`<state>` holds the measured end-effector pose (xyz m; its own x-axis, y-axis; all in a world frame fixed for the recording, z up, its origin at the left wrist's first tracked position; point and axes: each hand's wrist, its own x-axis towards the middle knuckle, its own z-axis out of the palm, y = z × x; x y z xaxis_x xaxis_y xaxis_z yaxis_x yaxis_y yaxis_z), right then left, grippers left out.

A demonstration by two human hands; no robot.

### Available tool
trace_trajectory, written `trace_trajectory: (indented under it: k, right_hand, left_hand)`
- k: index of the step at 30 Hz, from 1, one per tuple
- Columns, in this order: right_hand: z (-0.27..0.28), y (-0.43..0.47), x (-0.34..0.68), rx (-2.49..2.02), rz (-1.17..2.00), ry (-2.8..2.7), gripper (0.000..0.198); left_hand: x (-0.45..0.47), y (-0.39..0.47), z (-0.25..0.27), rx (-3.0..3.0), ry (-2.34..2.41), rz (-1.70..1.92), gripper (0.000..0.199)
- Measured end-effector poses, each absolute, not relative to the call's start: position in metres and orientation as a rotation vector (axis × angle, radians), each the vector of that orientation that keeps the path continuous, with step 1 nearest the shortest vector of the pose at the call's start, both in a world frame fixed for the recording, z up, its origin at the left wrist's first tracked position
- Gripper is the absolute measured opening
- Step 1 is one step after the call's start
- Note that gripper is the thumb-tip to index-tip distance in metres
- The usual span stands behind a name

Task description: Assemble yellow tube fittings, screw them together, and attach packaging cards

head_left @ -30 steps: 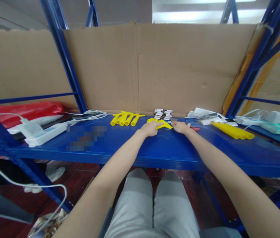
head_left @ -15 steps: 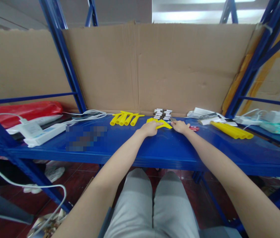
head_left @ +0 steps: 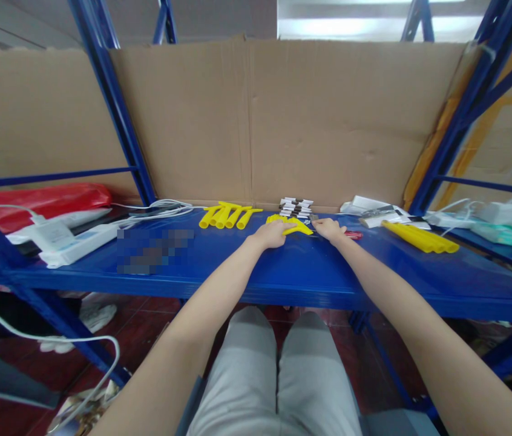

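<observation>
My left hand (head_left: pixel 273 234) is closed on a yellow plastic piece (head_left: pixel 300 226) with a flat, angled end, held low over the blue shelf top. More yellow pieces (head_left: pixel 275 218) lie just behind those fingers. Close by on the right, my right hand (head_left: pixel 328 228) has its fingers pressed together beside the yellow piece; a small greyish bit shows at its fingertips, too small to name. A red-handled tool (head_left: pixel 353 235) pokes out to the right of this hand, partly covered by it. Behind both hands stands a stack of small white and black packets (head_left: pixel 296 208).
Yellow T-shaped handles (head_left: pixel 229 215) stand in a row at left. Yellow tubes (head_left: pixel 422 237) lie at right near clear plastic packets (head_left: pixel 385 215). A power strip (head_left: pixel 78 245) with white cables and a red bag (head_left: pixel 47 203) are far left. Cardboard (head_left: pixel 328 121) walls the back.
Both hands stay nearly in place at the yellow piece. The red-handled tool looks slightly more covered by my right hand. The whole view has shifted a little.
</observation>
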<state>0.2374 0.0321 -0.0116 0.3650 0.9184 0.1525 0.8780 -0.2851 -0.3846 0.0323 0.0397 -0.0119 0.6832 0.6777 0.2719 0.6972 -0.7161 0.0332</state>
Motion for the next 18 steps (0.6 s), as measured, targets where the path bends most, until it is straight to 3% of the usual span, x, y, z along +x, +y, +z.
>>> trace_trajectory:
  k: [18]
  right_hand:
    - [-0.012, 0.026, 0.236, -2.274, 0.047, -1.630, 0.050]
  left_hand:
    - [0.035, 0.029, -0.004, -2.827, -1.234, -0.340, 0.063]
